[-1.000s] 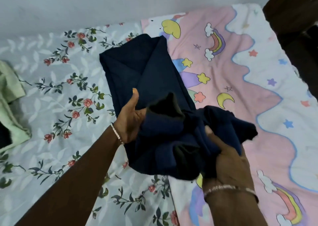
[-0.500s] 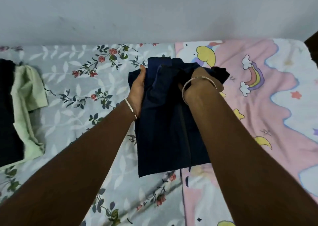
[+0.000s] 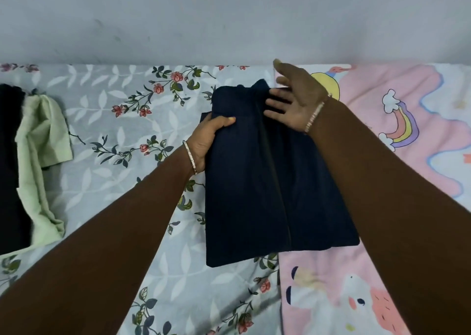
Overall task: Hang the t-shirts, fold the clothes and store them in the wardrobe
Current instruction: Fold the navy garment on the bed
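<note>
On bed (image 3: 107,110), folded navy garment (image 3: 254,181) gripped at left edge by left hand (image 3: 209,136); right hand (image 3: 295,100) held spread over top edge.

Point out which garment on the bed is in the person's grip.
The folded navy garment in the middle: the left hand grips its left edge. The light green garment and the black garment lie untouched at the far left.

Left forearm (image 3: 107,232) from 7 o'clock and right forearm (image 3: 395,194) from 5 o'clock, both bare along all visible length. At the wrist of the left hand (image 3: 207,137), a slim metallic bangle (image 3: 190,157), silvery-pink, finely studded. At the wrist of the right hand (image 3: 299,101), toward 1 o'clock, a similar thin bangle (image 3: 314,114), pale and beaded-looking.
</note>
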